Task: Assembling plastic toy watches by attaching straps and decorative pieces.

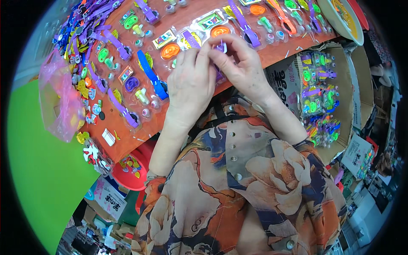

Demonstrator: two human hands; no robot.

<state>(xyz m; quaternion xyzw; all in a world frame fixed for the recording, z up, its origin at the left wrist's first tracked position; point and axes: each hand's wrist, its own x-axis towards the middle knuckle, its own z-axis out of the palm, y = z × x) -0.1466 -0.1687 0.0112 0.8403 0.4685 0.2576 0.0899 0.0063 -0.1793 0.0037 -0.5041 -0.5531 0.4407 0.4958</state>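
Observation:
My right hand point(246, 70) is closed, thumb and fingers pinching the end of a purple toy watch strap point(222, 46) with a pale edge. Against it, my left hand point(191, 87) has its fingers curled inward; the fingertips and whatever lies in them are hidden. Both hands are above a clear blister tray at the table's near edge. Beyond my knuckles show an orange oval toy point(170, 51), a small boxed picture toy point(164, 38) and a purple strap point(191, 39). A blue toy watch point(148, 68) lies left of my left hand.
Filled blister trays cover the red-brown table point(127, 144). A heap of toy watches point(87, 21) and a pink plastic bag point(59, 97) are at left. A red basin point(138, 180) stands below. At right are a yellow bowl point(359, 36) and a carton point(342, 140) holding packed trays.

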